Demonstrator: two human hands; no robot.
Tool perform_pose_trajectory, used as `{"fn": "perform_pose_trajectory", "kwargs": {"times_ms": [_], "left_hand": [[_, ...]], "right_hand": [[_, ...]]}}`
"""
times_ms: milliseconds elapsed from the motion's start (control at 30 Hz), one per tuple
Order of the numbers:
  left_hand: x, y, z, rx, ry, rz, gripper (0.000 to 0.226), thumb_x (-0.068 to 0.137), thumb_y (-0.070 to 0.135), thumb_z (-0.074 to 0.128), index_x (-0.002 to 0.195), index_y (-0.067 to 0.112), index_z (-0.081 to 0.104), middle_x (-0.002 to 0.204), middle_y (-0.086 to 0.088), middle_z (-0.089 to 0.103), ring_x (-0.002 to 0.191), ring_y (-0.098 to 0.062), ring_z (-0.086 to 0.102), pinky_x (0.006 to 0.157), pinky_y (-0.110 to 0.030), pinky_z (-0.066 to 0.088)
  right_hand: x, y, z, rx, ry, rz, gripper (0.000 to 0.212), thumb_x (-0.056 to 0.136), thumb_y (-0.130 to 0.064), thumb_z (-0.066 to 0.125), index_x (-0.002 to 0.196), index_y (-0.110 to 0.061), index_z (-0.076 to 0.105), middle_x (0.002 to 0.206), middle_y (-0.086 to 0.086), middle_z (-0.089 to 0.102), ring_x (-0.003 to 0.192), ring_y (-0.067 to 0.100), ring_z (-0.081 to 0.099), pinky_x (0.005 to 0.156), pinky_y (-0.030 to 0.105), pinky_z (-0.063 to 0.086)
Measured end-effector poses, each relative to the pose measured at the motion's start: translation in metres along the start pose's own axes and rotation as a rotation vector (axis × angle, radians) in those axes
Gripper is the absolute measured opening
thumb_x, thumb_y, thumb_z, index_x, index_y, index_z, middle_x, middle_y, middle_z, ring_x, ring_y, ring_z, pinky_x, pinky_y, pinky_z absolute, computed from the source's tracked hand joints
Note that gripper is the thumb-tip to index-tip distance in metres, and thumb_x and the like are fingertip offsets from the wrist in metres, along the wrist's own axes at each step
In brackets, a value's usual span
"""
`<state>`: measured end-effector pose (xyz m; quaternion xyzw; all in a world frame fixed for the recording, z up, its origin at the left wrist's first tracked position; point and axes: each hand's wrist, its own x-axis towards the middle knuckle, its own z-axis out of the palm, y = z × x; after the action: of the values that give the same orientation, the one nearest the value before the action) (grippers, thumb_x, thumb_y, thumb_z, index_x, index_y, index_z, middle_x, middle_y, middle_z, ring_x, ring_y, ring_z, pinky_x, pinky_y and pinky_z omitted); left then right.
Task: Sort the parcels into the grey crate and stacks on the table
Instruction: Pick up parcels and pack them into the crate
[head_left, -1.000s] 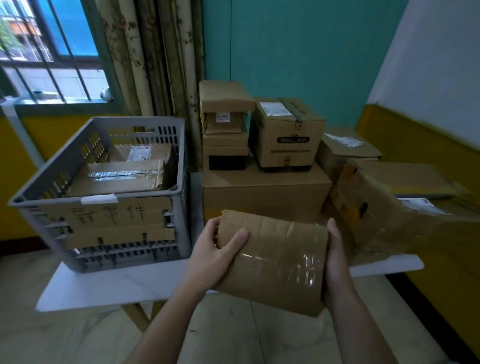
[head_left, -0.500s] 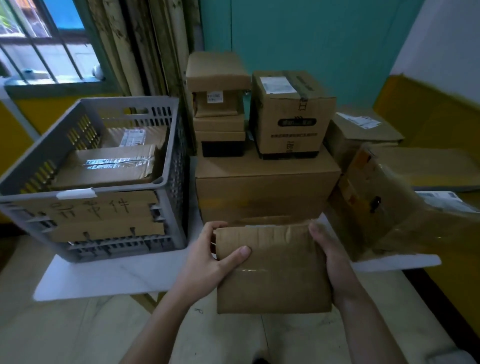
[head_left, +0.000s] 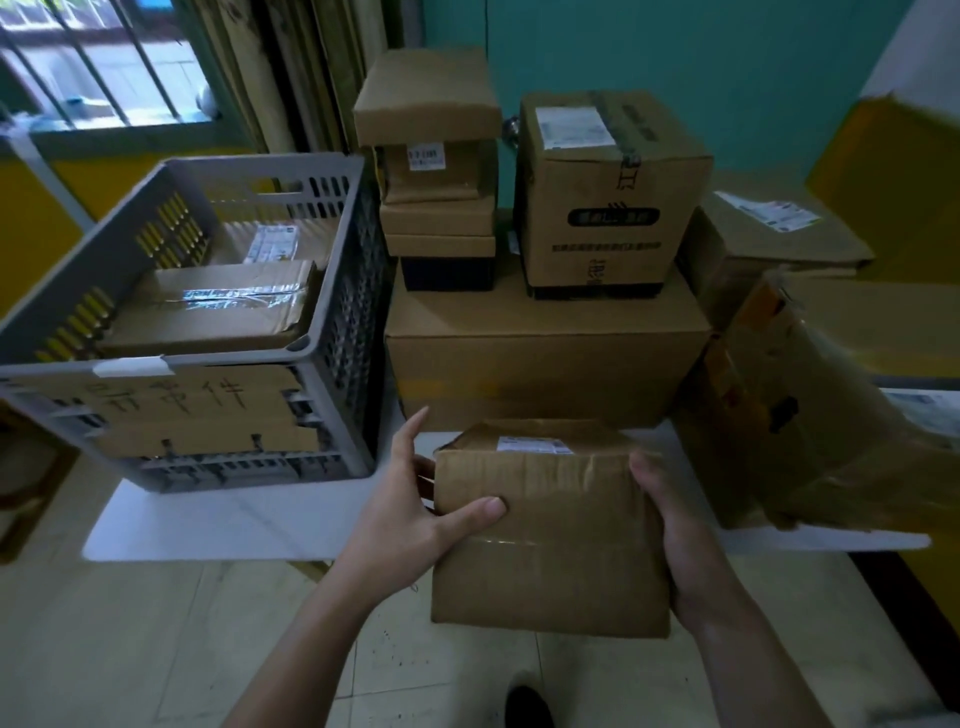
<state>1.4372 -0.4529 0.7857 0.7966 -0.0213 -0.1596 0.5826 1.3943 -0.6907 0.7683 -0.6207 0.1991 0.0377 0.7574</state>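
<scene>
I hold a small brown cardboard parcel (head_left: 556, 540) with both hands in front of the white table (head_left: 218, 525). My left hand (head_left: 410, 514) grips its left edge, thumb on the near face. My right hand (head_left: 670, 525) grips its right edge. A white label shows on the parcel's top side. The grey crate (head_left: 332, 291) stands on the table's left part, with two taped parcels (head_left: 218, 306) lying in it. Stacked parcels fill the table's middle: a wide box (head_left: 545, 353) carrying a tower of small boxes (head_left: 436, 171) and a cube box (head_left: 608, 192).
Crumpled large parcels (head_left: 789, 405) lean at the table's right end, with a flat labelled box (head_left: 769, 234) behind them. A cardboard sign with handwriting hangs on the crate's front (head_left: 156, 400). Curtains and a barred window stand at back left. Tiled floor lies below.
The parcel has been turned so that its labelled top side shows, and it sits lower and closer to me. My view has moved nearer to the table.
</scene>
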Motion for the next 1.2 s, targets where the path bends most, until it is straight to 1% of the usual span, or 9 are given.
{"fn": "perform_pose_trajectory", "kwargs": {"times_ms": [167,267,367,433,533,833,1033,1133,1200], "left_hand": [[-0.002,0.002,0.007,0.019,0.039,-0.012,0.122,0.05,0.057,0.082,0.152,0.043,0.017,0.115,0.002,0.062,0.099,-0.012,0.067,0.08,-0.033,0.061],[-0.003,0.005,0.01,0.048,0.055,-0.01,0.1,0.055,0.056,0.079,0.142,0.048,0.032,0.112,0.006,0.062,0.096,-0.01,0.067,0.071,-0.027,0.059],[-0.004,0.006,0.013,0.11,0.031,0.008,0.063,0.062,0.057,0.077,0.117,0.042,0.052,0.112,0.012,0.061,0.094,0.0,0.064,0.065,-0.021,0.058],[-0.004,0.007,0.017,0.113,0.028,0.022,0.057,0.064,0.055,0.078,0.113,0.035,0.056,0.119,0.011,0.058,0.096,0.006,0.061,0.065,-0.019,0.057],[-0.005,0.007,0.025,0.12,0.062,0.05,0.059,0.065,0.055,0.078,0.114,0.034,0.055,0.119,0.019,0.059,0.099,0.004,0.062,0.068,-0.018,0.057],[-0.004,0.004,0.053,0.102,0.162,0.087,0.066,0.062,0.075,0.067,0.117,0.044,0.049,0.103,0.033,0.061,0.096,0.005,0.064,0.068,-0.02,0.058],[-0.004,0.012,0.063,0.029,0.245,0.006,0.06,0.072,0.068,0.075,0.121,0.048,0.047,0.109,0.013,0.062,0.091,-0.002,0.066,0.064,-0.018,0.055],[-0.003,0.015,0.07,-0.007,0.279,0.007,0.087,0.068,0.061,0.076,0.142,0.049,0.032,0.113,0.018,0.059,0.092,0.003,0.066,0.073,-0.018,0.056],[-0.002,0.013,0.072,-0.038,0.307,-0.005,0.105,0.063,0.056,0.074,0.152,0.049,0.018,0.116,0.017,0.059,0.099,-0.004,0.066,0.085,-0.027,0.056]], "right_hand": [[0.002,-0.004,-0.004,-0.006,-0.033,-0.023,0.075,0.063,-0.072,0.068,0.13,-0.039,0.059,0.118,-0.009,0.07,0.105,0.012,0.068,0.086,0.041,0.051],[0.001,-0.008,-0.004,-0.051,0.014,-0.07,0.074,0.07,-0.069,0.064,0.139,-0.054,0.04,0.122,-0.027,0.055,0.108,-0.001,0.057,0.081,0.03,0.047],[0.0,-0.013,-0.01,-0.152,0.03,-0.12,0.052,0.077,-0.066,0.062,0.126,-0.049,0.054,0.115,-0.03,0.053,0.104,-0.005,0.053,0.074,0.025,0.042],[0.001,-0.016,-0.017,-0.212,0.04,-0.145,0.04,0.079,-0.065,0.063,0.115,-0.046,0.059,0.102,-0.034,0.057,0.096,-0.006,0.056,0.072,0.025,0.042],[0.002,-0.018,-0.026,-0.287,-0.017,-0.16,0.037,0.076,-0.053,0.058,0.111,-0.043,0.055,0.086,-0.044,0.055,0.084,-0.014,0.057,0.069,0.024,0.042],[0.009,-0.018,-0.047,-0.384,-0.061,-0.215,0.039,0.072,-0.046,0.068,0.107,-0.034,0.055,0.09,-0.038,0.06,0.084,-0.013,0.061,0.058,0.008,0.048],[0.019,-0.022,-0.046,-0.422,-0.066,-0.251,0.04,0.073,-0.052,0.066,0.107,-0.036,0.054,0.092,-0.04,0.06,0.084,-0.012,0.061,0.058,0.01,0.049],[0.022,-0.021,-0.044,-0.418,-0.044,-0.257,0.051,0.07,-0.054,0.066,0.117,-0.039,0.05,0.091,-0.048,0.056,0.086,-0.02,0.058,0.064,0.011,0.046],[0.023,-0.018,-0.045,-0.386,-0.016,-0.235,0.071,0.067,-0.057,0.067,0.131,-0.038,0.044,0.091,-0.04,0.061,0.087,-0.019,0.057,0.071,0.01,0.043]]}}
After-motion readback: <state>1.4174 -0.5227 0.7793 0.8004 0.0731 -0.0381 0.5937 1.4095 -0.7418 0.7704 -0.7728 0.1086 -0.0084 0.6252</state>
